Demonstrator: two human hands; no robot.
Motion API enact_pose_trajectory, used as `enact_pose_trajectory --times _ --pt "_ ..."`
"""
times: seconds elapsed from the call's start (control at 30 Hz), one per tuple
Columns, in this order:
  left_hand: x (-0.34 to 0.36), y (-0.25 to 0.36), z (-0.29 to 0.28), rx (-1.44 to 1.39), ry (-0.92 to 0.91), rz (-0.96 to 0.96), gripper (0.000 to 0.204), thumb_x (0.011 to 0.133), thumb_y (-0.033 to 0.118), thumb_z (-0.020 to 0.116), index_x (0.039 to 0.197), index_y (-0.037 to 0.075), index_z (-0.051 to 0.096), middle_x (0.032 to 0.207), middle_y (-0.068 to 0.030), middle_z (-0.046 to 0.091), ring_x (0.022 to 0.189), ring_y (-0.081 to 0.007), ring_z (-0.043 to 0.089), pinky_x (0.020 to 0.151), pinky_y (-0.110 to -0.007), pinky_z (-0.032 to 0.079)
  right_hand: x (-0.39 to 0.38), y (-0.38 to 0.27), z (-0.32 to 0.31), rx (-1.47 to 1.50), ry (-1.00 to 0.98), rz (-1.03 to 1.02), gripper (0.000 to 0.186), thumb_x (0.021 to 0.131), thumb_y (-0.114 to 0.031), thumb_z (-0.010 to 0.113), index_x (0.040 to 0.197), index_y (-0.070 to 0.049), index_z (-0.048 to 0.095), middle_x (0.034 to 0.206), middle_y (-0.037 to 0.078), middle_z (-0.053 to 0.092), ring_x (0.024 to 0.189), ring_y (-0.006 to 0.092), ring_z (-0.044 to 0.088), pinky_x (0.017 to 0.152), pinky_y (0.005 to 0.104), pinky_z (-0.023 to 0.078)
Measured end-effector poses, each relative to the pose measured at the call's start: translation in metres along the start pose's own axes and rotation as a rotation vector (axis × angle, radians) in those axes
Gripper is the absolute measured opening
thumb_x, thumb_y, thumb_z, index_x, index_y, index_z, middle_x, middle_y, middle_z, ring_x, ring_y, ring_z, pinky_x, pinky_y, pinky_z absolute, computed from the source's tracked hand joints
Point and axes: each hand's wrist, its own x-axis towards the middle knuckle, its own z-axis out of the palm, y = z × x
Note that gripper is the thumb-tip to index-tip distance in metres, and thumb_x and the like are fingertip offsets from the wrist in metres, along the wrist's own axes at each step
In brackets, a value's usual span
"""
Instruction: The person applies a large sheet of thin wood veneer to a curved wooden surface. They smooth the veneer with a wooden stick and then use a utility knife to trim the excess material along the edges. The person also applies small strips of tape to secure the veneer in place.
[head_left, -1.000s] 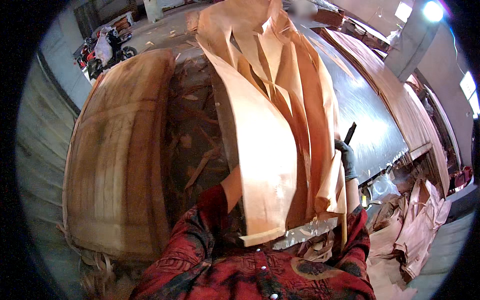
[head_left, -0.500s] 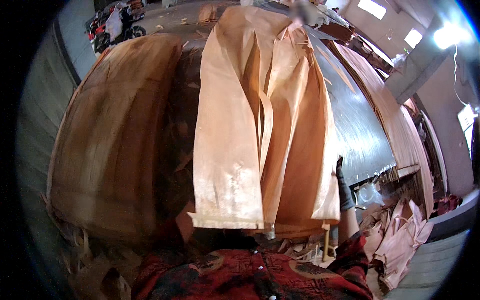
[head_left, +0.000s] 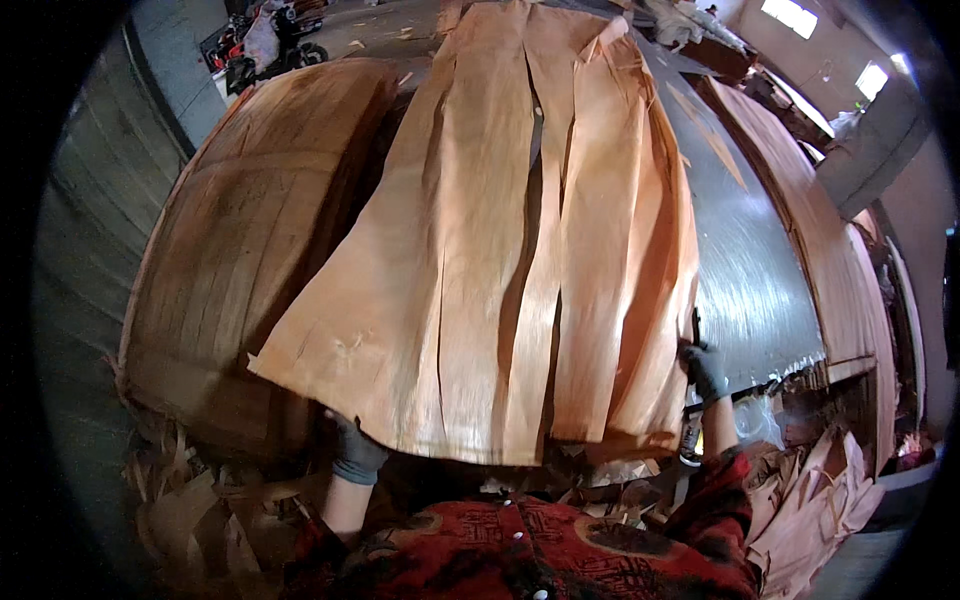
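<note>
A long, pale orange wood veneer sheet (head_left: 480,250), split lengthwise into several strips, stretches away from me. Its near end spreads wide, and dark gaps run between the strips. My left hand (head_left: 357,452), in a dark grey glove, is at the near edge, left of the middle; its fingers go under the veneer and are partly hidden. At the sheet's right edge, my right hand (head_left: 707,372), also gloved, closes on the veneer near its front corner. Underneath and to the right shows a shiny grey metal surface (head_left: 755,290).
A stack of darker veneer (head_left: 240,260) stands on the left, another stack (head_left: 815,230) beyond the metal surface on the right. Torn veneer scraps (head_left: 815,500) lie at lower right and lower left (head_left: 190,520). A motorcycle (head_left: 265,50) stands far left, a pillar (head_left: 880,150) at right.
The veneer's near end has spread out to the left and its folds have flattened. My left hand has come into view at the near edge. The view has shifted slightly.
</note>
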Motion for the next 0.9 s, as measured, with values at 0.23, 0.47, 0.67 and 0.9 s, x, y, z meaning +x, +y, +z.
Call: enact_pose_trajectory --times 0.23,0.47,0.67,0.9 --pt "0.025 -0.058 0.086 0.56 0.257 -0.117 0.065 0.083 0.049 0.055 0.129 0.004 0.044 0.129 -0.0151 0.046 0.118 -0.0277 0.044 0.103 -0.039 0.033 0.116 -0.009 -0.072 -0.062 0.026 -0.071 0.01 0.075 -0.014 0.066 0.075 -0.005 0.062 0.057 -0.001 0.053 0.042 0.0096 0.044 0.04 0.0228 0.033" --pt "-0.065 -0.131 0.064 1.316 0.415 -0.057 0.039 0.083 0.013 0.064 0.118 -0.001 0.053 0.118 -0.0098 0.056 0.107 -0.0209 0.052 0.094 -0.034 0.04 0.082 0.028 -0.11 -0.046 0.092 -0.148 0.016 0.077 -0.012 0.061 0.086 0.001 0.064 0.064 -0.001 0.056 0.049 0.0075 0.045 0.045 0.0209 0.034" --pt "-0.058 -0.142 0.074 0.81 0.725 -0.061 0.039 0.079 0.012 0.067 0.115 0.002 0.056 0.113 -0.0053 0.056 0.103 -0.0203 0.052 0.094 -0.032 0.04 0.057 0.039 -0.132 0.182 0.082 -0.13 0.011 0.077 -0.004 0.059 0.085 0.002 0.064 0.064 0.002 0.056 0.048 0.0084 0.048 0.043 0.0203 0.034" --pt "0.058 -0.11 0.053 0.25 0.671 -0.048 0.037 0.08 0.017 0.066 0.111 0.002 0.056 0.105 -0.0086 0.059 0.095 -0.0238 0.056 0.085 -0.039 0.046 0.152 -0.013 -0.073 0.089 0.146 -0.28 0.011 0.077 -0.008 0.062 0.08 0.002 0.064 0.066 0.004 0.059 0.052 0.0096 0.05 0.046 0.0221 0.038"
